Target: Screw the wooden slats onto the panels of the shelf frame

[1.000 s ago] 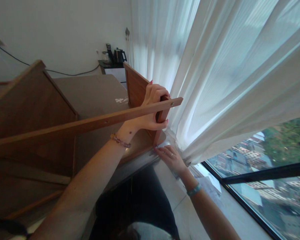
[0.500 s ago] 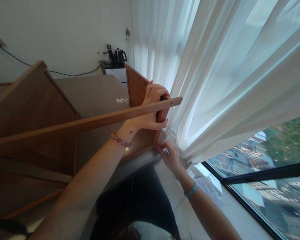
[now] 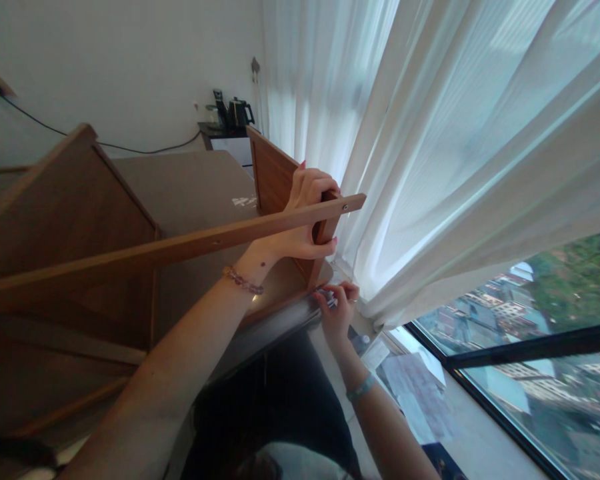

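My left hand (image 3: 307,193) is wrapped around the near end of a brown wooden panel (image 3: 270,163) that stands on the tabletop. Across my left wrist runs a long wooden rail (image 3: 190,247), with a small metal-lined hole near its right end. Down at the panel's lower corner, the thumb and fingers of my right hand (image 3: 339,310) are pinched together beside a wooden bottom strip (image 3: 275,311). What they pinch is too small to make out. Another wooden panel (image 3: 95,207) stands on the left, joined to the assembly.
Beneath the wood is a beige table (image 3: 185,180). A black kettle (image 3: 239,112) sits on a cabinet at the back. White curtains (image 3: 405,167) hang close on the right, beside a window (image 3: 555,320). Papers (image 3: 415,387) lie on the sill. A black cable (image 3: 145,151) crosses the wall.
My right hand has turned and its fingers have lifted slightly, while its forearm swung left. My left hand keeps its grip on the panel.
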`<control>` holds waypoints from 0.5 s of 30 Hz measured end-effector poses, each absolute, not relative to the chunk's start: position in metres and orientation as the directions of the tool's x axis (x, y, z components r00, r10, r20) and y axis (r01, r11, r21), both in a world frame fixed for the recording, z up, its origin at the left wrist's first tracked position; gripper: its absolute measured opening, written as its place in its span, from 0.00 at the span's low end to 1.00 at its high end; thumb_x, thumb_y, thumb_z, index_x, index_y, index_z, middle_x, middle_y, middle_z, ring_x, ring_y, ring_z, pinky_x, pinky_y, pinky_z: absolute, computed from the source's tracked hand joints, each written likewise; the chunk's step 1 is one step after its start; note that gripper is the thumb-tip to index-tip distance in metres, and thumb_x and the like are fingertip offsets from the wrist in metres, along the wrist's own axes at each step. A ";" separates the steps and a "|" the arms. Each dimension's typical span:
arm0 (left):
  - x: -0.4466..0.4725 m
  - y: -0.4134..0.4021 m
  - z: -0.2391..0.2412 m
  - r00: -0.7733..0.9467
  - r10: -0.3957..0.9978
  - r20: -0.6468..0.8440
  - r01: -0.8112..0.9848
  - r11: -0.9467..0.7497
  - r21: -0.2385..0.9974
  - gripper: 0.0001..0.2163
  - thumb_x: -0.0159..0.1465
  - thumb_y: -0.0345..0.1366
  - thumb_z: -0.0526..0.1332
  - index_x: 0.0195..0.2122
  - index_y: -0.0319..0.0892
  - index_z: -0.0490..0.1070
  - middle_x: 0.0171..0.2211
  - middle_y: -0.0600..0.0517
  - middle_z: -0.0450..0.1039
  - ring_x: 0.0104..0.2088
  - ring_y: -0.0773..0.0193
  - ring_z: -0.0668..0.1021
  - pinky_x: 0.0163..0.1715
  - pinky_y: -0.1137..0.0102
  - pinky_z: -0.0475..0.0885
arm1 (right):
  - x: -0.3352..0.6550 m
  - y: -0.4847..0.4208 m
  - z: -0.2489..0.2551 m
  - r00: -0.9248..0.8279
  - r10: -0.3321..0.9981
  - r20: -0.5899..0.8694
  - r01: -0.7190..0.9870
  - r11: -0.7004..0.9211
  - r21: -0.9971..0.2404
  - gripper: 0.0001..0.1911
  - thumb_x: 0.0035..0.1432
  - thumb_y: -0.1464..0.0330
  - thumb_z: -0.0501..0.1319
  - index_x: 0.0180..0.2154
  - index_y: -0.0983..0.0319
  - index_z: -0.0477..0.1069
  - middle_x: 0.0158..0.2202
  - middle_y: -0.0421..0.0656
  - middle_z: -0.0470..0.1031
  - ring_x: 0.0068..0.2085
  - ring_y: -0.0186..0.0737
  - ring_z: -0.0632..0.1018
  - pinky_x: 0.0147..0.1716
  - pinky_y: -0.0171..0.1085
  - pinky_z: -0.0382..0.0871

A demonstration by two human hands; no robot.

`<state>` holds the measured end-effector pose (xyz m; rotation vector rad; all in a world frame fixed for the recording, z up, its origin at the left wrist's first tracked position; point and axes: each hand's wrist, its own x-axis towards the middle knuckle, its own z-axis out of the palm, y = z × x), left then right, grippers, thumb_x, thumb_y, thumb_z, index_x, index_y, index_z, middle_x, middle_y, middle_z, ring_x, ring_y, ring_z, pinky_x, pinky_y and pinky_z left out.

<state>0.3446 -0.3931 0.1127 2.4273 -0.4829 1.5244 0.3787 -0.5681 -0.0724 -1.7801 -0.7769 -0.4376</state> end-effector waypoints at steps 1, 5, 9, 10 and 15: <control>0.344 -0.393 0.113 0.413 -0.147 0.899 -0.395 -0.918 0.031 0.27 0.48 0.42 0.64 0.48 0.45 0.57 0.45 0.45 0.63 0.50 0.49 0.67 0.61 0.45 0.55 | 0.379 -0.567 -0.074 0.711 0.269 0.650 0.702 -0.206 -0.682 0.13 0.57 0.55 0.64 0.33 0.59 0.74 0.38 0.43 0.63 0.40 0.40 0.68 0.39 0.40 0.66; 0.343 -0.393 0.112 0.450 -0.141 0.882 -0.369 -0.929 0.040 0.26 0.49 0.43 0.64 0.47 0.45 0.58 0.47 0.45 0.63 0.51 0.48 0.67 0.60 0.44 0.56 | 0.377 -0.567 -0.075 0.647 0.310 0.697 0.761 -0.201 -0.617 0.15 0.61 0.57 0.61 0.27 0.60 0.73 0.37 0.43 0.67 0.38 0.40 0.66 0.39 0.39 0.62; 0.345 -0.392 0.110 0.448 -0.131 0.884 -0.345 -0.938 0.036 0.26 0.50 0.46 0.63 0.48 0.45 0.57 0.46 0.46 0.63 0.51 0.48 0.67 0.61 0.44 0.54 | 0.372 -0.568 -0.069 0.613 0.390 0.687 0.788 -0.237 -0.569 0.18 0.64 0.60 0.58 0.24 0.60 0.70 0.28 0.40 0.70 0.36 0.40 0.65 0.40 0.39 0.58; 0.346 -0.392 0.110 0.436 -0.128 0.891 -0.352 -0.935 0.038 0.27 0.50 0.46 0.62 0.48 0.45 0.57 0.46 0.46 0.63 0.50 0.49 0.67 0.62 0.45 0.54 | 0.371 -0.568 -0.067 0.624 0.397 0.673 0.779 -0.251 -0.574 0.19 0.65 0.59 0.57 0.23 0.60 0.69 0.27 0.40 0.70 0.35 0.39 0.65 0.40 0.39 0.57; 0.348 -0.393 0.112 0.357 -0.146 0.923 -0.414 -0.910 0.016 0.26 0.49 0.45 0.62 0.48 0.45 0.56 0.44 0.47 0.63 0.48 0.51 0.68 0.62 0.47 0.54 | 0.360 -0.567 -0.057 0.743 0.419 0.523 0.648 -0.254 -0.718 0.24 0.67 0.57 0.52 0.21 0.60 0.68 0.23 0.39 0.68 0.32 0.39 0.67 0.37 0.38 0.57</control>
